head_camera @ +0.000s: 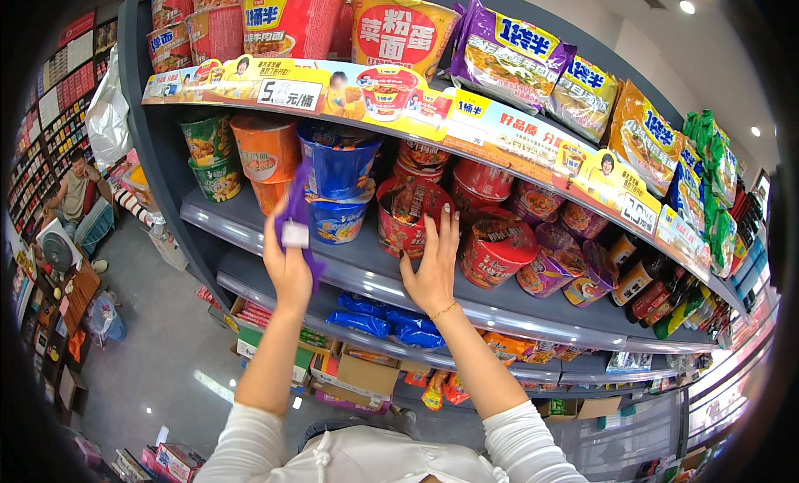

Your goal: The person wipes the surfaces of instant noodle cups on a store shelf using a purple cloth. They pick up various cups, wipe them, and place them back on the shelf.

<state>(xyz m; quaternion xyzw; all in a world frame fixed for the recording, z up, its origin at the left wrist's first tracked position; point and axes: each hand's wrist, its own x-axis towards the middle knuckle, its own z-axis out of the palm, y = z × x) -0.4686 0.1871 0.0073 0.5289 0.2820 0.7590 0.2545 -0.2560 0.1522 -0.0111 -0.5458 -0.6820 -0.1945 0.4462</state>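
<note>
A purple cloth with a white tag is gripped in my left hand, in front of the orange and blue noodle tubs. My right hand rests its spread fingers against the front and right side of a red instant noodle tub on the middle shelf. To its left, blue noodle tubs are stacked two high. Orange tubs and green tubs stand farther left. Another red tub sits to the right of my right hand, followed by purple tubs.
The upper shelf's printed price strip overhangs the tubs. Large noodle buckets and noodle bags fill that shelf. Blue packets lie on the shelf below. Dark bottles stand at right. A person sits at far left near a fan.
</note>
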